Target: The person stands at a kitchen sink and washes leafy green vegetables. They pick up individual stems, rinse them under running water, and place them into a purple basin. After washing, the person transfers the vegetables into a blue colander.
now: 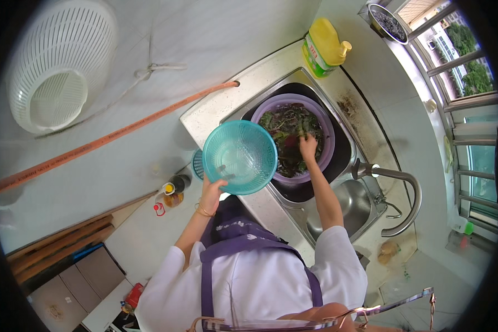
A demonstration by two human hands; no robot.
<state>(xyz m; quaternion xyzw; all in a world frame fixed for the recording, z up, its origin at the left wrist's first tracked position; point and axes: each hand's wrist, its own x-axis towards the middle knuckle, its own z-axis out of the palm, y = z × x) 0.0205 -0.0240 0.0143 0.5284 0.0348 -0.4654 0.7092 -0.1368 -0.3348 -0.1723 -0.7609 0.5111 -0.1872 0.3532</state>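
Observation:
My left hand (213, 191) grips the near rim of a teal plastic colander (240, 157), which is held tilted beside the sink, partly over the counter edge; no food shows inside it. My right hand (308, 146) reaches into a purple plastic basin (330, 145) standing in the larger, dark sink bowl. Leafy greens (292, 118), dark green and reddish, lie in the basin, apparently in water. The fingertips of my right hand are partly hidden among the leaves, so what they hold cannot be told.
A curved metal faucet (413, 195) rises beside the smaller steel sink bowl (350, 203). A yellow detergent jug (323, 45) stands at the back corner. Left are an orange hose (120, 132), bottles (174, 199) and a white basket (62, 62) on the wall. Another basket (197, 164) is behind the colander.

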